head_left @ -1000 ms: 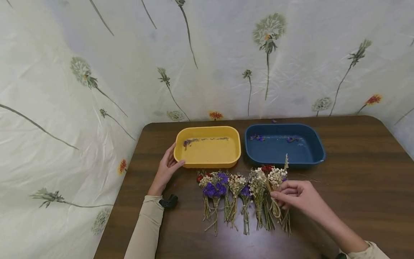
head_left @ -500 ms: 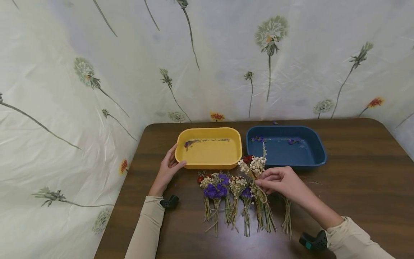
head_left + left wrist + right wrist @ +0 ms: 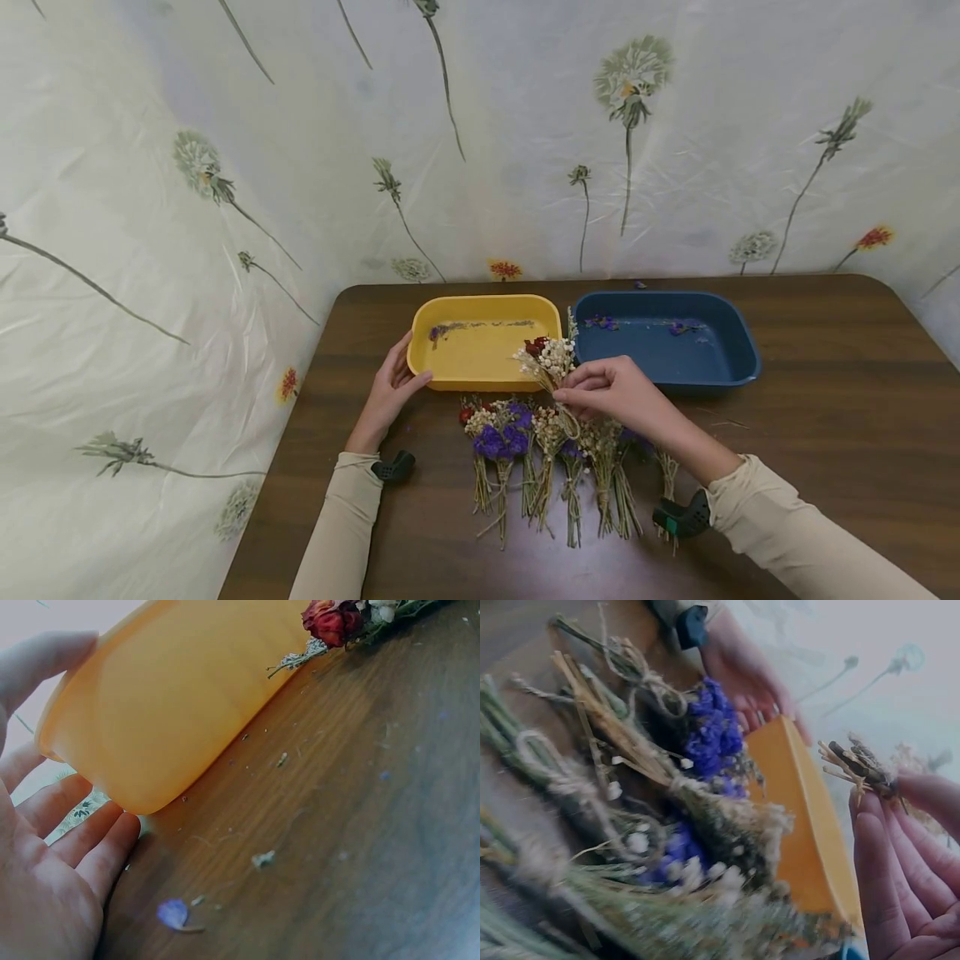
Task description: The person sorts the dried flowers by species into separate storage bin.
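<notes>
The dried bouquet [image 3: 552, 360] is a small, loose bundle: creamy white blossoms, a cluster of dark red blooms on its left side, one pale spike standing above the rest, and tan stems with a loop of twine. It tilts, head toward the worktop's far edge, over the near right corner of the yellow tray [image 3: 480, 358]; whether it touches the rim cannot be told. The right hand [image 3: 618, 392] has a narrow grip, pinching its stems between thumb and fingers. The left hand [image 3: 384, 398] has a wide grip, thumb at the near rim and fingers along the outside of the yellow tray's left end.

Along the far edge of the worktop [image 3: 817, 400], the blue tray [image 3: 660, 354] stands just right of the yellow one; both hold purple scraps. A row of tied bunches [image 3: 498, 442] lies in front of them, stems toward the near edge. The right forearm crosses above the row's right end, and the black wrist device [image 3: 682, 515] hides some stems there. A purple petal [image 3: 172, 913] lies near the left hand.
</notes>
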### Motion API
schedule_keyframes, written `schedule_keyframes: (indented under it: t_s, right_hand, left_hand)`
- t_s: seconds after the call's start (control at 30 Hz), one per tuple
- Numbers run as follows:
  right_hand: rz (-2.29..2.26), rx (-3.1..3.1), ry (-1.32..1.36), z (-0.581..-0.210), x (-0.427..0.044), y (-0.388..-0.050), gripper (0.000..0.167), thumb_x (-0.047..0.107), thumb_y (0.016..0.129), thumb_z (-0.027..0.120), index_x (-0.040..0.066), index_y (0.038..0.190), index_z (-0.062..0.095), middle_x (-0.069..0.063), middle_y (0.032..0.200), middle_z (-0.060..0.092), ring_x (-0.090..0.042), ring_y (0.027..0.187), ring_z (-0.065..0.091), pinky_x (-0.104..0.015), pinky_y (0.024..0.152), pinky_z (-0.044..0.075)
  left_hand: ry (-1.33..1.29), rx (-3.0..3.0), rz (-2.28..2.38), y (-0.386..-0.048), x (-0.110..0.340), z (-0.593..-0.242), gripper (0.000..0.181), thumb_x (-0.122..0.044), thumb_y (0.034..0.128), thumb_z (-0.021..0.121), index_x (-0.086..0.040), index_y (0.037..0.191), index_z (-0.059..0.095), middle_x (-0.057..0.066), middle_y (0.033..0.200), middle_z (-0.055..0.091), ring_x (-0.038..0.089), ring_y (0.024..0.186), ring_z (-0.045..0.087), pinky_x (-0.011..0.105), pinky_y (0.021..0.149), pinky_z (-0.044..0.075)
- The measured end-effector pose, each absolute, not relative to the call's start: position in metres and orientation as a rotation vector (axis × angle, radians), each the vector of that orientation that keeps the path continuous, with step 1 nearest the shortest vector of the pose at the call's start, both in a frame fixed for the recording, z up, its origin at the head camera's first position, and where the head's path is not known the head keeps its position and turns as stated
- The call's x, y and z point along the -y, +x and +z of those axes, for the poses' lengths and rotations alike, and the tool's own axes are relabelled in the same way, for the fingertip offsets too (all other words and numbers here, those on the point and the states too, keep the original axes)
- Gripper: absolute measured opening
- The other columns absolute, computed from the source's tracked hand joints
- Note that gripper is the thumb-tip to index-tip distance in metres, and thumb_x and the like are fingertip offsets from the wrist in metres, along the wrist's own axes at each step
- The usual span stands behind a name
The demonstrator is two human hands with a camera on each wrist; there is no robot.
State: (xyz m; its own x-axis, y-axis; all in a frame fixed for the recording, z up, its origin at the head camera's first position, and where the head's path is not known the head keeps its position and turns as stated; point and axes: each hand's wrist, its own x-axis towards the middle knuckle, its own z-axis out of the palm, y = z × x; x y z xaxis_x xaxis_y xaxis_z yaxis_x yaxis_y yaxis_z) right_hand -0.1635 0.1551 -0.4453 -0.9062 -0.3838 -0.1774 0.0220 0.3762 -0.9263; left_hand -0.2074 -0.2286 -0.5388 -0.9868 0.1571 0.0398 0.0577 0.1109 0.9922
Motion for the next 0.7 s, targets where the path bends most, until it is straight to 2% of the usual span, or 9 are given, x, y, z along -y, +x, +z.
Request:
schedule_keyframes:
  t_s: [0.47, 0.7]
  right_hand:
    - [-1.574, -2.206, -0.344, -0.437, -0.137, -0.204, 0.035, 0.028, 0.094, 0.077, -0.001, 0.113, 0.075, -0.009, 0.092, 0.081, -0.019, 0.079, 0.076, -0.046, 0.078, 0.065]
    - [-1.536, -2.205, -0.335, -0.435, -0.125, -0.229, 0.034, 0.031, 0.093, 0.079, 0.001, 0.109, 0.077, -0.007, 0.090, 0.081, -0.019, 0.078, 0.077, -0.045, 0.078, 0.065]
  left_hand:
    - [0.197, -2.290, 2.034, -0.207, 0.226, -0.537, 0.075, -0.020, 0.1000, 0.070, -0.031, 0.163, 0.031, 0.004, 0.168, 0.036, 0.028, 0.153, 0.038, 0.050, 0.123, 0.034]
    - [0.200, -2.283, 2.048, -0.208, 0.227, -0.537, 0.074, -0.019, 0.1006, 0.069, -0.030, 0.163, 0.031, 0.004, 0.168, 0.036, 0.029, 0.154, 0.038, 0.051, 0.123, 0.033]
